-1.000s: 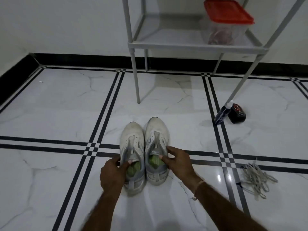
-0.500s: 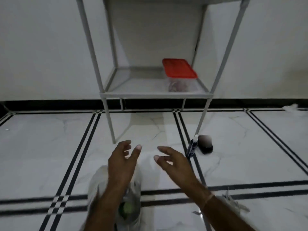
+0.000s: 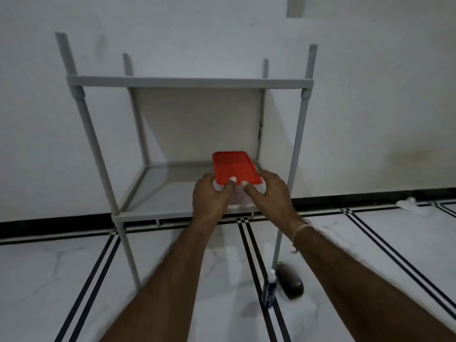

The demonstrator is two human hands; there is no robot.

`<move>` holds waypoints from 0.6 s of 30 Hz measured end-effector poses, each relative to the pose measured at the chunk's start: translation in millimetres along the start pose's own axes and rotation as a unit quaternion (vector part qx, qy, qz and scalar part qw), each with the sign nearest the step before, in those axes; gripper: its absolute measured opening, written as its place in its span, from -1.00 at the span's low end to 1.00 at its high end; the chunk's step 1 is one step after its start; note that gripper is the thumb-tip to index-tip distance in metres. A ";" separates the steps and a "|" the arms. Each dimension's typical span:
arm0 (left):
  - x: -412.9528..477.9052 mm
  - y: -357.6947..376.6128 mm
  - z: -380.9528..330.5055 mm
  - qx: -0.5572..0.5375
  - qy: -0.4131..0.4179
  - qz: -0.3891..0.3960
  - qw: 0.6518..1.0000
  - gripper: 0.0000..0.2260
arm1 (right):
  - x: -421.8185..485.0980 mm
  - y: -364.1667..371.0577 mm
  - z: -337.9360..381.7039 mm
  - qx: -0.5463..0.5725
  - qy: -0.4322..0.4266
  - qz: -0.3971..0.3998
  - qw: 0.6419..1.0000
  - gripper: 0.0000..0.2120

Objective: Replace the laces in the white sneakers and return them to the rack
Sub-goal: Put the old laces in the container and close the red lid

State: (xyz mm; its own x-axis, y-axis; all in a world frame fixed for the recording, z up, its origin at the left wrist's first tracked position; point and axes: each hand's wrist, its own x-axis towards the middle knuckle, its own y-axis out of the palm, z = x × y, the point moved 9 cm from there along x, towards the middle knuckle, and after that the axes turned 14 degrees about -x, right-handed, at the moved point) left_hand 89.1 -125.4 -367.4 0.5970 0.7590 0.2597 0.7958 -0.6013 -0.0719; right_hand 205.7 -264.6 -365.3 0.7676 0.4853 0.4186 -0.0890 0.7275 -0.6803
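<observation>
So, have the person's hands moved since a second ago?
Yes. The left hand and right hand went from the white tiled floor up and forward to the lower shelf of the grey rack, gripping the red-lidded clear plastic box.

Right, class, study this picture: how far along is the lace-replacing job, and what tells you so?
Done: nothing visible; no sneakers or laces in view. In hand: the left hand and right hand grip the red-lidded container on the lower shelf of the rack. Left: relacing and returning the sneakers; no shoes show on the rack.
</observation>
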 end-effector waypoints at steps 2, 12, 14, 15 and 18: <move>22.2 8.7 0.8 0.005 -0.025 0.000 1.000 -0.52 | 28.4 4.7 -8.7 -0.010 0.019 0.011 1.000 -0.31; 83.0 24.5 54.5 -0.114 -0.194 -0.004 0.974 -0.64 | 84.8 59.2 -57.4 0.158 0.203 0.152 0.954 -0.66; 77.1 15.9 52.3 -0.142 -0.192 -0.020 0.971 -0.46 | 82.5 48.5 -48.4 0.186 0.186 0.115 0.958 -0.81; 72.7 11.3 47.3 -0.155 -0.174 -0.027 0.972 -0.43 | 77.6 40.3 -41.7 0.207 0.175 0.090 0.958 -0.82; 42.6 -2.4 17.7 -0.225 -0.083 -0.045 0.970 -0.58 | 46.4 12.2 -11.0 0.259 0.123 0.035 0.957 -0.71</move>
State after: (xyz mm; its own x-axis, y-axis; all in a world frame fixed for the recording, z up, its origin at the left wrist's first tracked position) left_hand 114.5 -87.2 -373.2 0.5648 0.8209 0.0839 0.7428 -0.5501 0.3818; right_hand 247.2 -238.6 -360.8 0.8688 0.4594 0.1849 -0.3997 0.8709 -0.2860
